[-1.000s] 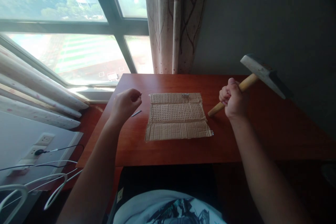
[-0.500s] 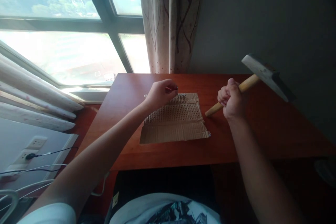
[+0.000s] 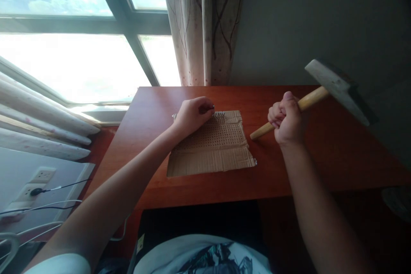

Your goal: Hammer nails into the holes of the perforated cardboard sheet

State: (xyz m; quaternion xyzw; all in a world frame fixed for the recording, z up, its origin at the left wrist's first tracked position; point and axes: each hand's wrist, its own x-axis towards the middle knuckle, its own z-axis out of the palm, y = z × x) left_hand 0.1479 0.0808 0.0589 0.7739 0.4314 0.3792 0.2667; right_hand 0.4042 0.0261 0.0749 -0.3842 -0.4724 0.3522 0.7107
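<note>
A flat piece of cardboard (image 3: 212, 154) punched with rows of small holes lies on the red-brown wooden table (image 3: 321, 154). My left hand (image 3: 192, 115) rests on its far left corner, fingers pinched on a small nail (image 3: 212, 106) held at the top edge, beside a short row of nails (image 3: 220, 114) standing in the cardboard. My right hand (image 3: 287, 119) is a fist round the wooden handle of a hammer (image 3: 337, 90), held up to the right of the cardboard with its metal head raised above the table.
A patterned curtain (image 3: 205, 25) hangs behind the table against a grey wall. A large window (image 3: 80, 51) fills the left. Lower left are a wall socket (image 3: 40, 176) with a plugged cable and white wire hangers (image 3: 19, 239).
My left hand carried the nail from the left of the cardboard to its top edge and lowered it there. The hammer stays raised, shifted slightly right.
</note>
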